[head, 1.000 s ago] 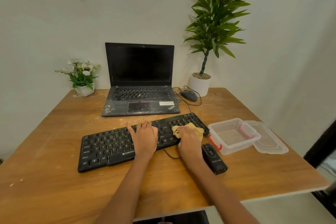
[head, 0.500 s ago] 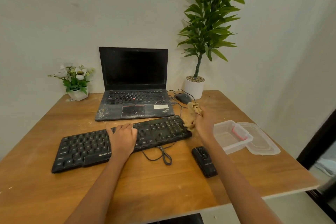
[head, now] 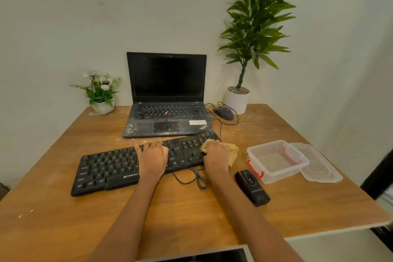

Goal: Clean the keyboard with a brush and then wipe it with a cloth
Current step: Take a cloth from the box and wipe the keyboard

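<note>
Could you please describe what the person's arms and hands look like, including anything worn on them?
Both forearms are bare up to the frame's lower edge: no sleeves show. The left hand and right hand are bare too, with no gloves. No watch, bracelet or ring is visible on either wrist or on the fingers that show. No markings can be made out.

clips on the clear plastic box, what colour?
Red, on the clear plastic box; one clip shows best in the head view.
</note>
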